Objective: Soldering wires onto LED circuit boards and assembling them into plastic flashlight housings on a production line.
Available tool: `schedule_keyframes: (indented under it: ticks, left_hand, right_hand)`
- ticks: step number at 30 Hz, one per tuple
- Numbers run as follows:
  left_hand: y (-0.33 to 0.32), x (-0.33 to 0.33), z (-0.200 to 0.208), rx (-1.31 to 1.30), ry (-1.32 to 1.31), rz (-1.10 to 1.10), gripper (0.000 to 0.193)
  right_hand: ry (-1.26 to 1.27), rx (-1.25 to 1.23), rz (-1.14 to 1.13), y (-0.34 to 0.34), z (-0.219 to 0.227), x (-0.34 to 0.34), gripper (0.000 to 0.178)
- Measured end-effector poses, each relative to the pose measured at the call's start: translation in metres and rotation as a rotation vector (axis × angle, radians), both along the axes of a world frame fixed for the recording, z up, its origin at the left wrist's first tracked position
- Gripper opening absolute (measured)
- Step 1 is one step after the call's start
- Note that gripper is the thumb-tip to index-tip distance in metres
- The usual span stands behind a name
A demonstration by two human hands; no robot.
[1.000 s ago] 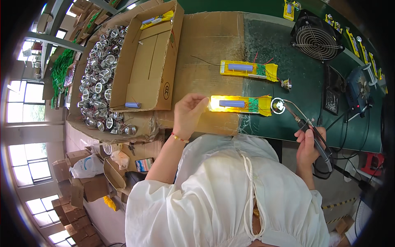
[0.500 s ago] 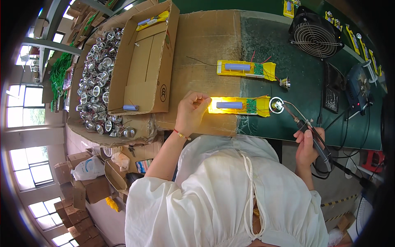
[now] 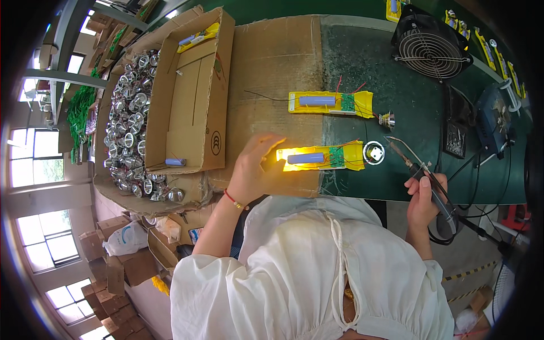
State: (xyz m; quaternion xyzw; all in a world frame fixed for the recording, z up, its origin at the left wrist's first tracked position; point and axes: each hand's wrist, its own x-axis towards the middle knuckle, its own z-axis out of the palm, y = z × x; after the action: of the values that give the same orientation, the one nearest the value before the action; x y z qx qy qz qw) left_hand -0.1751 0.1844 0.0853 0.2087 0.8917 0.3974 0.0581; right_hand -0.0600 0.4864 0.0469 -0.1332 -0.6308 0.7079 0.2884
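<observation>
Yellow flashlight housing point(image 3: 355, 156), glowing at its left end, lies across cardboard point(image 3: 272, 68) and green bench point(image 3: 391, 184), holding a lavender battery cell point(image 3: 306, 158). Beside that lit end, the left grip point(image 3: 256, 164) has thumb and fingers parted; I can't tell if they touch it. The right grip point(image 3: 424, 198) is wrapped around a soldering iron point(image 3: 443, 208), its tip near a round reflector point(image 3: 373, 152). Farther back lies another housing point(image 3: 364, 104).

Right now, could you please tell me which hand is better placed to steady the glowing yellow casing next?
Probably the left hand: it holds no tool and is close to the glowing yellow casing, while the right hand holds a soldering iron.
</observation>
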Motion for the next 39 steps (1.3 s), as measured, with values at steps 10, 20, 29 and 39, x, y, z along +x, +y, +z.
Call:
schedule_keyframes:
  ticks: [10, 20, 29, 39]
  left_hand:
    - [-0.007, -0.008, -0.021, 0.075, -0.274, -0.003, 0.018]
    - [0.01, 0.007, 0.012, -0.327, 0.151, -0.25, 0.047]
    - [0.039, -0.106, 0.065, -0.149, 0.427, 0.038, 0.039]
    - [0.122, -0.339, -0.003, -0.635, 0.438, 0.277, 0.043]
  right_hand:
    - [-0.008, -0.029, -0.004, 0.002, -0.005, -0.006, 0.015]
    - [0.016, -0.032, 0.011, 0.007, -0.004, -0.008, 0.016]
    - [0.018, -0.069, -0.079, 0.021, -0.008, -0.019, 0.018]
    - [-0.094, -0.143, -0.109, 0.018, -0.001, -0.024, 0.021]
